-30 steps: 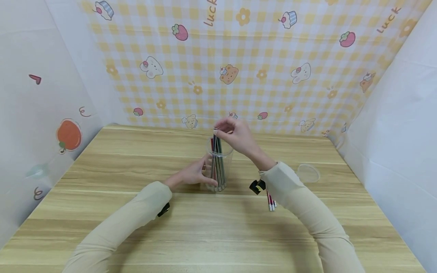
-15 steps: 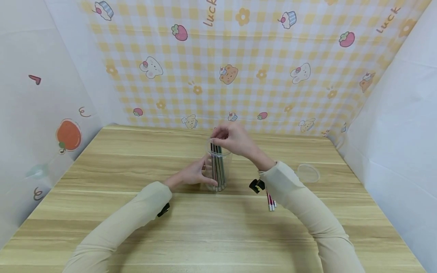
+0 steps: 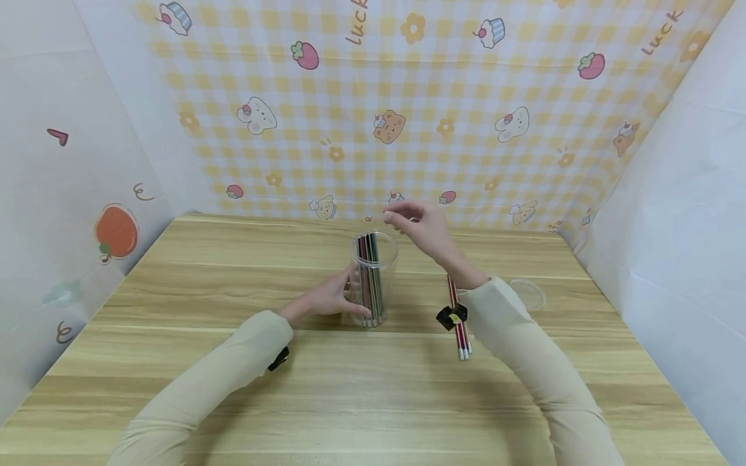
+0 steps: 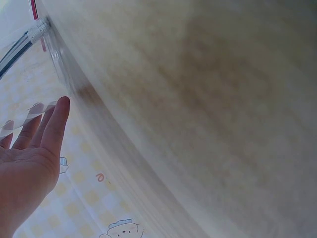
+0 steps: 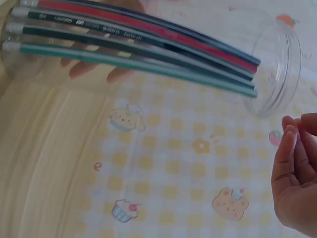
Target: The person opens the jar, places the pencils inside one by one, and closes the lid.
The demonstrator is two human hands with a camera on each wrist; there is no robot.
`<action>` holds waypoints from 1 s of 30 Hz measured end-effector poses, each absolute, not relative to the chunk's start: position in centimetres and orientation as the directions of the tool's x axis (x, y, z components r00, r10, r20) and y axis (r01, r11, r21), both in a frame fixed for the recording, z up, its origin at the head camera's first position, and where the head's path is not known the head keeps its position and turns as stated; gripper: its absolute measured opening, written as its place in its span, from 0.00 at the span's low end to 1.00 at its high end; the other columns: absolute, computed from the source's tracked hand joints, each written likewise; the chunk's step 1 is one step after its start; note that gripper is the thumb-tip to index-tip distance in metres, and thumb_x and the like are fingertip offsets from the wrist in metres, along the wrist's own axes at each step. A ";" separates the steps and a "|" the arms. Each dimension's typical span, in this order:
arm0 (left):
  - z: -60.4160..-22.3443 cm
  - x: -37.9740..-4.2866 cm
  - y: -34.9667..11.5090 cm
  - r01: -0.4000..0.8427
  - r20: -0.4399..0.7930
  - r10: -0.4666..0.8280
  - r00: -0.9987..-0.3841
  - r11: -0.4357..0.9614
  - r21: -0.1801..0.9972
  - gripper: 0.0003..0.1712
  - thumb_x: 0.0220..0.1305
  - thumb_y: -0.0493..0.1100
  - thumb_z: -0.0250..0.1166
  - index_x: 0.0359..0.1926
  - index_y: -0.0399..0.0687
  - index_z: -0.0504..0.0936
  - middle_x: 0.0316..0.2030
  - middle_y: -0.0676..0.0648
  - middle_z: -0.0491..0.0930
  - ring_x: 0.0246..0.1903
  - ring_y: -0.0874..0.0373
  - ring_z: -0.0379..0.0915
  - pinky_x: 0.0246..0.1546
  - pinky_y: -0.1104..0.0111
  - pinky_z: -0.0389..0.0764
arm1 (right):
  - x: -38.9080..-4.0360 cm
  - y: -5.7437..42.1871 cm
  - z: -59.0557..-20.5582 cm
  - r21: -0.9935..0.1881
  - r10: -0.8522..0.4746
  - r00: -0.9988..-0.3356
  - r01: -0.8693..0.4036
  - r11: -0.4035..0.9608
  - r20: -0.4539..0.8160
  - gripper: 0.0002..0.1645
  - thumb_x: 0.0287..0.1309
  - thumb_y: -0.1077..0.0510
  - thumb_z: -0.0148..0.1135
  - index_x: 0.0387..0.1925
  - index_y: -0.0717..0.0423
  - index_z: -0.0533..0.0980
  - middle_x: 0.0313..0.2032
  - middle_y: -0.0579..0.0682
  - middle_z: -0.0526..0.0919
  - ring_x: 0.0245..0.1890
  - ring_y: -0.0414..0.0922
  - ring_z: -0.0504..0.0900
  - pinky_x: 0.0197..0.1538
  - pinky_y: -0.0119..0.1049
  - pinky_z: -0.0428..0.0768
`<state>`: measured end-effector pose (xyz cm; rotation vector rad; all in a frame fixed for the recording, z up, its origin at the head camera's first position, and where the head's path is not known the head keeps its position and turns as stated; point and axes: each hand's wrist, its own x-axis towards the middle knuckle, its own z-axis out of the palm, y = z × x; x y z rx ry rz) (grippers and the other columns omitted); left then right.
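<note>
A tall clear plastic jar (image 3: 389, 278) stands upright on the wooden table, with several dark pencils and a red one (image 3: 372, 291) inside, eraser ends down. My left hand (image 3: 327, 298) holds the jar low on its left side, thumb in front and fingers behind. In the left wrist view, the fingers of that hand (image 4: 34, 148) reach along the jar wall. Up and to the right of the jar's mouth, my right hand (image 3: 427, 230) is in the air with nothing in it, fingers loosely bent. The right wrist view shows the pencils (image 5: 148, 49) wholly within the jar, its rim (image 5: 296, 59) beyond their tips.
Several red-striped pencils (image 3: 462, 342) with white erasers lie on the table (image 3: 373, 401) under the right wrist, partly covered by its black wrist camera (image 3: 452, 317). Beside the right sleeve lies a clear round lid (image 3: 529, 294). A checked cloth (image 3: 361, 162) hangs behind.
The right hand has lowered the pencils into the jar, let go of them and moved up to the right. The left hand has stayed on the jar.
</note>
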<state>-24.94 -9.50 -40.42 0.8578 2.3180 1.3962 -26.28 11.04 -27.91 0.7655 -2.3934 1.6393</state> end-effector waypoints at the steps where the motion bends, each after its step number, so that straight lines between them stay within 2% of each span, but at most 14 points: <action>1: -40.5 -25.0 -9.5 0.337 0.048 0.628 -0.776 0.350 0.874 0.63 0.43 0.42 0.72 0.68 0.56 0.34 0.57 0.37 0.62 0.53 0.46 0.62 0.52 0.56 0.64 | -26.4 11.4 -28.0 -0.848 -0.301 -0.868 -0.470 0.246 0.395 0.15 0.55 0.56 0.59 0.39 0.65 0.77 0.32 0.53 0.80 0.31 0.49 0.76 0.34 0.36 0.77; 5: -40.5 -25.0 -9.6 0.334 0.043 0.623 -0.781 0.359 0.872 0.63 0.42 0.43 0.72 0.68 0.58 0.34 0.57 0.38 0.62 0.53 0.47 0.62 0.52 0.57 0.65 | -26.9 13.1 -28.7 -0.882 -0.218 -0.885 -0.447 0.148 0.412 0.16 0.56 0.59 0.57 0.40 0.70 0.74 0.30 0.52 0.81 0.28 0.44 0.76 0.33 0.35 0.77; 10: -39.8 -24.5 -9.5 0.332 0.042 0.621 -0.783 0.359 0.872 0.63 0.43 0.41 0.72 0.68 0.53 0.34 0.57 0.35 0.61 0.53 0.44 0.62 0.53 0.54 0.63 | -27.4 15.5 -30.2 -0.902 -0.164 -0.902 -0.418 0.108 0.399 0.15 0.56 0.61 0.56 0.40 0.71 0.73 0.29 0.48 0.80 0.27 0.45 0.76 0.32 0.31 0.77; 16: -37.5 -23.1 -9.4 0.327 0.031 0.627 -0.778 0.363 0.872 0.60 0.45 0.38 0.70 0.68 0.45 0.35 0.56 0.32 0.61 0.53 0.42 0.62 0.53 0.54 0.63 | -28.0 18.3 -32.4 -0.938 -0.141 -0.955 -0.286 0.195 0.261 0.18 0.57 0.58 0.56 0.43 0.70 0.72 0.31 0.50 0.79 0.29 0.47 0.76 0.35 0.31 0.78; 21: -37.1 -22.8 -9.4 0.327 0.025 0.624 -0.781 0.376 0.867 0.60 0.45 0.39 0.70 0.68 0.46 0.35 0.56 0.33 0.62 0.53 0.43 0.61 0.54 0.54 0.62 | -28.5 20.4 -34.1 -0.950 -0.152 -0.983 -0.138 0.282 0.098 0.22 0.58 0.57 0.55 0.47 0.71 0.69 0.36 0.56 0.78 0.34 0.51 0.75 0.38 0.33 0.78; 23: -37.2 -22.9 -9.4 0.324 0.022 0.623 -0.782 0.377 0.868 0.60 0.45 0.39 0.71 0.68 0.47 0.35 0.56 0.33 0.61 0.54 0.43 0.61 0.54 0.54 0.62 | -28.6 21.1 -34.7 -0.949 -0.148 -0.988 -0.089 0.304 0.046 0.22 0.58 0.57 0.54 0.48 0.72 0.69 0.38 0.59 0.77 0.34 0.50 0.75 0.38 0.33 0.78; 27: -37.3 -22.9 -9.4 0.322 0.024 0.624 -0.781 0.370 0.871 0.61 0.45 0.39 0.71 0.68 0.48 0.35 0.56 0.34 0.62 0.54 0.44 0.61 0.54 0.55 0.62 | -28.9 22.1 -35.8 -0.941 -0.137 -0.990 -0.035 0.337 -0.013 0.22 0.59 0.59 0.52 0.49 0.73 0.67 0.40 0.64 0.75 0.32 0.48 0.76 0.39 0.33 0.78; 30: -37.3 -22.9 -9.3 0.322 0.024 0.623 -0.782 0.370 0.871 0.60 0.44 0.39 0.71 0.68 0.48 0.36 0.56 0.34 0.62 0.54 0.44 0.61 0.54 0.55 0.62 | -29.0 22.9 -36.7 -0.934 -0.129 -0.990 0.003 0.358 -0.052 0.21 0.59 0.61 0.51 0.50 0.74 0.67 0.42 0.65 0.74 0.34 0.51 0.76 0.41 0.37 0.77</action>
